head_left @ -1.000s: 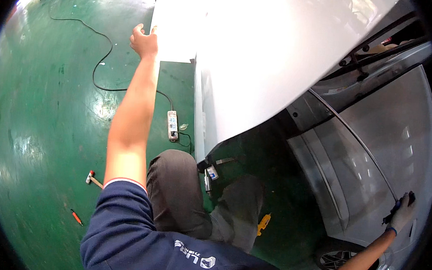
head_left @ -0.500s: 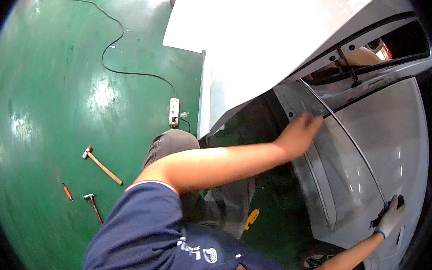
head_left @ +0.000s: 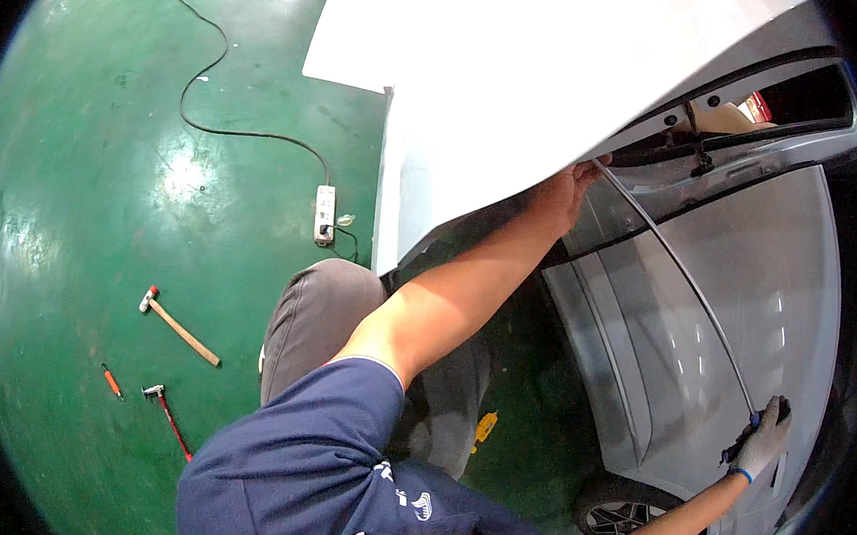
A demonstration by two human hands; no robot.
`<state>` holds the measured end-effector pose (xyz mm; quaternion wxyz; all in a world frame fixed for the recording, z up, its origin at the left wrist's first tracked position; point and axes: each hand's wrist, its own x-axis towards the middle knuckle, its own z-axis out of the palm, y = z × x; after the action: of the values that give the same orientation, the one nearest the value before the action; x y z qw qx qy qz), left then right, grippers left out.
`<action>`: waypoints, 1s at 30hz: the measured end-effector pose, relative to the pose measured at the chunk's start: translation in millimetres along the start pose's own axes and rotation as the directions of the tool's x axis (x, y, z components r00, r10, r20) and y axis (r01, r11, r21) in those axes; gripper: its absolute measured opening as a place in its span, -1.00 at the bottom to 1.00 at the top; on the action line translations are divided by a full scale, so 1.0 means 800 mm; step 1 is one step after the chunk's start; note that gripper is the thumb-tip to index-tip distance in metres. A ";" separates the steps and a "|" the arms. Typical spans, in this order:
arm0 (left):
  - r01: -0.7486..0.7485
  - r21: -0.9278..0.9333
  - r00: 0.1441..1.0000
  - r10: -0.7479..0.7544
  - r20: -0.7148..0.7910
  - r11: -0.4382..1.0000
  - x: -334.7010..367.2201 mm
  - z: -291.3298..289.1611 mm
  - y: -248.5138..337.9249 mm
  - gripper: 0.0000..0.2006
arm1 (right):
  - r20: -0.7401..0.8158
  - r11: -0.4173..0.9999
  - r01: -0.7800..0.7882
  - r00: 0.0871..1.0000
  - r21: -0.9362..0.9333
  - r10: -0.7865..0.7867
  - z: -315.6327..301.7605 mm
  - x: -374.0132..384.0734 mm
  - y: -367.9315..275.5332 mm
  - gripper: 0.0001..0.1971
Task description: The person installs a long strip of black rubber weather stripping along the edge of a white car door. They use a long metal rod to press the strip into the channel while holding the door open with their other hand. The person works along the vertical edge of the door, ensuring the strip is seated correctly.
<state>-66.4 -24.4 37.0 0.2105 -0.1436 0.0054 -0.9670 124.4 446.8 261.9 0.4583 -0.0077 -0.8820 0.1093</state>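
A long, thin metal rod (head_left: 687, 273) runs in a slight curve across the car's silver-grey side panel (head_left: 746, 280). Its dark handle (head_left: 740, 443) is in my right hand (head_left: 763, 445), which wears a pale glove with dark fingertips and is closed round it. My bare left hand (head_left: 560, 195) is up at the rod's far end, under the edge of an open white car door (head_left: 500, 94). The fingers of that hand close on the rod there, and the door edge hides part of them. Where the rod's tip rests is hidden too.
On the green floor to the left lie a wooden-handled mallet (head_left: 185, 333), a red-handled hammer (head_left: 171, 423) and an orange pen-like tool (head_left: 112, 382). A power strip (head_left: 325, 215) with a black cable lies beside the door. A yellow object (head_left: 485, 427) and a car wheel (head_left: 620, 517) are nearer me.
My left hand has moved up and left, from over the side panel to the rod's far end by the door edge. The right hand keeps its hold on the handle; the view has shifted slightly.
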 end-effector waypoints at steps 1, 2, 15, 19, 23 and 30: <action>-0.017 0.024 1.000 0.017 0.017 1.000 0.000 -0.005 0.004 -0.82 | 0.064 0.990 -0.137 0.989 0.034 0.134 0.004 -0.007 -0.039 -0.55; -0.032 0.047 0.999 0.031 0.035 0.998 0.002 -0.009 0.006 -0.82 | 0.124 0.961 -0.274 0.956 0.047 0.266 0.003 -0.017 -0.084 -0.53; 0.013 0.055 0.991 -0.020 0.135 0.998 -0.001 -0.005 0.015 -0.70 | 0.010 0.991 -0.071 0.997 -0.111 0.073 -0.023 0.035 -0.039 -0.50; 0.007 0.123 0.990 -0.024 0.139 0.992 0.006 -0.013 0.011 -0.71 | 0.157 0.967 -0.221 0.958 -0.129 0.240 -0.010 0.061 -0.111 -0.50; 0.010 0.087 0.985 -0.024 0.172 0.996 0.012 -0.014 0.003 -0.74 | 0.149 0.977 -0.062 0.984 -0.204 0.094 -0.019 0.104 -0.080 -0.50; 0.011 0.103 0.986 -0.028 0.164 0.995 0.017 -0.022 0.001 -0.76 | 0.166 0.963 -0.138 0.970 -0.232 0.179 0.013 0.103 -0.092 -0.50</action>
<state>-82.5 -31.5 23.8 0.2080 -0.2123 -0.0629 -0.9527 74.6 382.3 337.2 0.3601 -0.1187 -0.9241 0.0481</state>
